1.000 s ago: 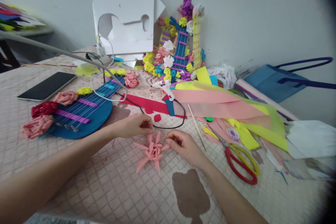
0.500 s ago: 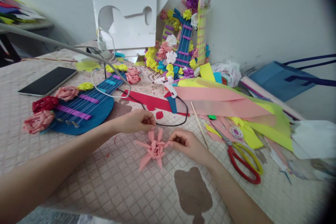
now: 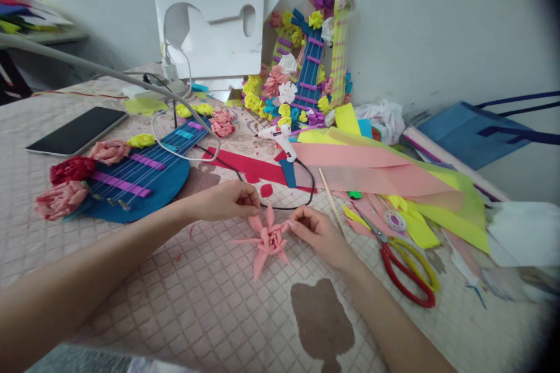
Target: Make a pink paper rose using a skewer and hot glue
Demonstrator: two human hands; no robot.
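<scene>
The spiky pink crepe-paper flower (image 3: 272, 240) lay at six o'clock from the white glue gun (image 3: 277, 136), its bunched centre apparently formed, its pointed outer petals seemingly unfinished. The right hand (image 3: 318, 235) pinched its two-o'clock petal; the left hand (image 3: 230, 199) curled beside its eleven-o'clock petal, hold unclear.

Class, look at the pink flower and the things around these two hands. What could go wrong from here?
1. The right hand seems to pinch a thin petal of the pink flower; a hard tug might tear it.
2. The black cord of the glue gun loops just beyond both hands; a finger could snag it and drag the gun.
3. The gun lies beside loose coloured strips; if hot, which I cannot tell, it might mark them.
</scene>
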